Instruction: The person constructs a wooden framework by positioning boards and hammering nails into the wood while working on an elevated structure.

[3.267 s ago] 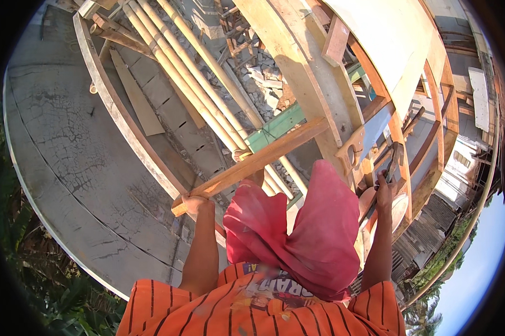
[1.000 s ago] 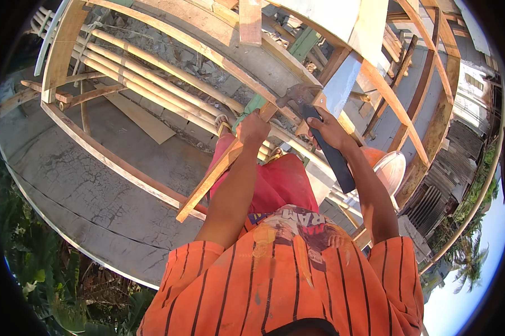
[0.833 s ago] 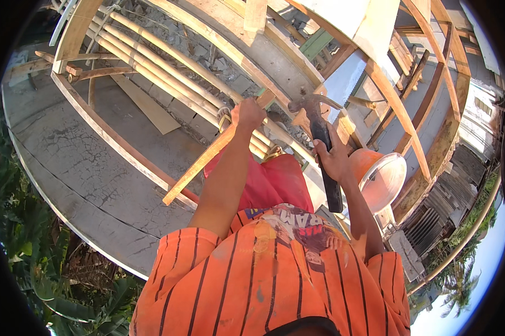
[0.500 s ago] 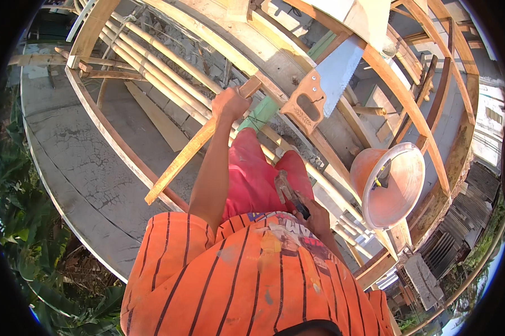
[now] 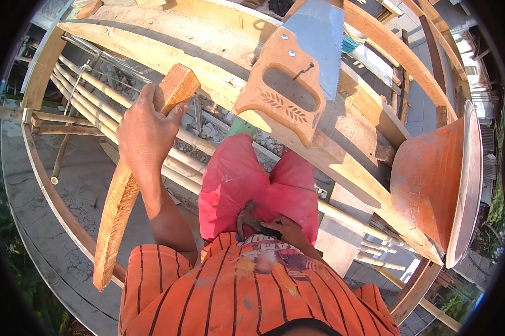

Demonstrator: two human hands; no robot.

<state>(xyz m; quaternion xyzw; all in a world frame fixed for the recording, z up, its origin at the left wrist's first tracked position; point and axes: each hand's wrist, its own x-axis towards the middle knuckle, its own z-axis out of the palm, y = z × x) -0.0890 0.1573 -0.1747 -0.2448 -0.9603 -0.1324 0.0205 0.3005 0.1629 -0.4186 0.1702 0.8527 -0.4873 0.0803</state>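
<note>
My left hand (image 5: pixel 146 131) is closed around a short, rough-sawn wooden batten (image 5: pixel 115 218), near its upper end. The batten slants, its lower end coming down beside my left arm. Over my lap, my right hand (image 5: pixel 289 228) grips a claw hammer (image 5: pixel 245 219) by its dark handle. The hammer's metal head lies toward the left against my red shorts. Ahead of me a handsaw (image 5: pixel 255 95) with a light wooden handle and a grey blade rests on the timber frame. A nail-like piece of metal shows against the saw handle, its fixing unclear.
Long timber beams (image 5: pixel 353 168) run across in front of me. Several bamboo poles (image 5: pixel 188 159) pass below them, over rubble. An orange bucket (image 5: pixel 426 179) stands tilted at the right. A cracked grey slab (image 5: pixel 45 185) lies lower on the left, with greenery beyond.
The view has shifted closer to the beams and saw. My left hand has moved left with the batten, turning it more upright. The hammer has come left across my lap in my right hand.
</note>
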